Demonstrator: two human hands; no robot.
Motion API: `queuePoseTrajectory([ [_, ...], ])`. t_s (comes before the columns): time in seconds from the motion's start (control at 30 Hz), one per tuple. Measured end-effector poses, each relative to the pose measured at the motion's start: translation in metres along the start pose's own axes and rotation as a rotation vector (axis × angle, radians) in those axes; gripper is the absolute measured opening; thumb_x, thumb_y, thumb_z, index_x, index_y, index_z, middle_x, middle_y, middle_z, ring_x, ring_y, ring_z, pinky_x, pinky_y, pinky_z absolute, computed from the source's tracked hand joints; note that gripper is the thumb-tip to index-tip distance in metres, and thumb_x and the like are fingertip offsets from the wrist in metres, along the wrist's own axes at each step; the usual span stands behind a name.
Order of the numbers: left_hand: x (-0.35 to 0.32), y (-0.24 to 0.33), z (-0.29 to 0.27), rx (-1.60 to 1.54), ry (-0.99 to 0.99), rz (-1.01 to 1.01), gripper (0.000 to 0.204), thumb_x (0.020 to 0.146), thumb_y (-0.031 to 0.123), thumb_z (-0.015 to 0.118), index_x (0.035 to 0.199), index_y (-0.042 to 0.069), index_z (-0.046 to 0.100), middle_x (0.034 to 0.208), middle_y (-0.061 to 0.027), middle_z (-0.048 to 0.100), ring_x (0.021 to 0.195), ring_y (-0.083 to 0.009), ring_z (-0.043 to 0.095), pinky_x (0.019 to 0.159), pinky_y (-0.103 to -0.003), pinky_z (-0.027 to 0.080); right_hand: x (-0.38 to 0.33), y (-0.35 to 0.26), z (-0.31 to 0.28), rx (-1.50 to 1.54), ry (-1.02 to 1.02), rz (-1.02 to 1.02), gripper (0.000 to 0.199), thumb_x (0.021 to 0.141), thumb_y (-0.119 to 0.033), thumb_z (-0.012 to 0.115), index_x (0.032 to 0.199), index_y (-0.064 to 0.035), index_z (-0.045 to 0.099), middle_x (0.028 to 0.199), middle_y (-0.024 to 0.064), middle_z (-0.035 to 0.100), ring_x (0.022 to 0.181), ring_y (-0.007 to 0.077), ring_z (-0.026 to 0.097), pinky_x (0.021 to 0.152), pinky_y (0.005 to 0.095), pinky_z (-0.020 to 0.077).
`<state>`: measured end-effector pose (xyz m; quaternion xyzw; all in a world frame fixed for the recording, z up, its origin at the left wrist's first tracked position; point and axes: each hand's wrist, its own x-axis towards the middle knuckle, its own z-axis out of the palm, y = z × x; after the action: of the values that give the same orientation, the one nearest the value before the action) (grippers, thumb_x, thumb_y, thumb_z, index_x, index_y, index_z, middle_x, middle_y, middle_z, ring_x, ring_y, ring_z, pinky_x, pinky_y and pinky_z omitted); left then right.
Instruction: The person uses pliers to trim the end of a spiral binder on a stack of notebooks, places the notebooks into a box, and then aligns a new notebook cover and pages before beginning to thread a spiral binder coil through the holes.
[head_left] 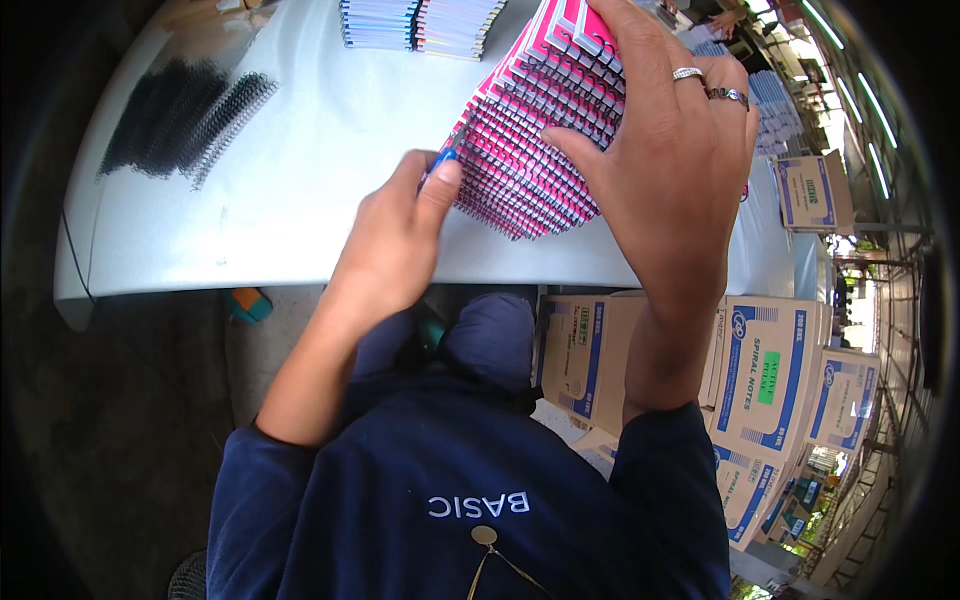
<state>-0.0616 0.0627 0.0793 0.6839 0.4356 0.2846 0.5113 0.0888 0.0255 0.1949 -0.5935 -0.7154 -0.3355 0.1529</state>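
A tall stack of pink-covered spiral notebooks [535, 140], bound with dark wire coils, stands at the table's near edge with its coil side toward me. My left hand [405, 215] is closed around small blue-handled pliers [447, 156], whose dark tip meets the left end of the coils. On the right of the stack, my right hand [680, 150] grips the notebooks. Its thumb lies across the coil side, while the fingertips are hidden behind the upper right of the stack.
Loose black wire coils [175, 120] lie in a heap on the left of the pale table [300, 245]. Two stacks of bound books [420, 25] stand at the far edge. Cardboard boxes [765, 370] are piled below on the right, and another cardboard box [808, 193] sits farther back.
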Motion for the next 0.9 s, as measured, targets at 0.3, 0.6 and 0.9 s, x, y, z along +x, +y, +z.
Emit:
queuePoseTrajectory([
  [0.3, 0.001, -0.024, -0.002, -1.28, -0.59, -0.262, 0.063, 0.097, 0.05, 0.021, 0.127, -0.002, 0.042, 0.091, -0.0154, 0.059, 0.09, -0.0302, 0.063, 0.081, -0.048, 0.052, 0.002, -0.001, 0.0, -0.042, 0.0, 0.011, 0.08, 0.049, -0.017, 0.083, 0.121, -0.0085, 0.05, 0.118, 0.0094, 0.055, 0.096, 0.0292, 0.049, 0.084, 0.0398, 0.0362],
  [0.6, 0.0, -0.023, 0.007, -0.256, -0.144, -0.009, 0.051, 0.097, 0.046, 0.031, 0.115, 0.003, 0.051, 0.09, -0.0098, 0.062, 0.086, -0.0249, 0.063, 0.071, -0.041, 0.049, 0.002, -0.003, -0.001, -0.042, -0.021, 0.032, 0.08, 0.048, -0.017, 0.083, 0.12, -0.0081, 0.05, 0.116, 0.0111, 0.056, 0.092, 0.0295, 0.049, 0.082, 0.0393, 0.037],
  [0.9, -0.006, -0.039, 0.007, -1.651, -0.94, -0.044, 0.073, 0.093, 0.057, 0.012, 0.136, 0.0, 0.029, 0.113, -0.0251, 0.054, 0.113, -0.0428, 0.05, 0.094, -0.056, 0.04, 0.002, -0.006, -0.002, -0.044, -0.014, 0.046, 0.078, 0.049, -0.016, 0.083, 0.12, -0.007, 0.05, 0.116, 0.0111, 0.056, 0.096, 0.0303, 0.049, 0.084, 0.0401, 0.037],
])
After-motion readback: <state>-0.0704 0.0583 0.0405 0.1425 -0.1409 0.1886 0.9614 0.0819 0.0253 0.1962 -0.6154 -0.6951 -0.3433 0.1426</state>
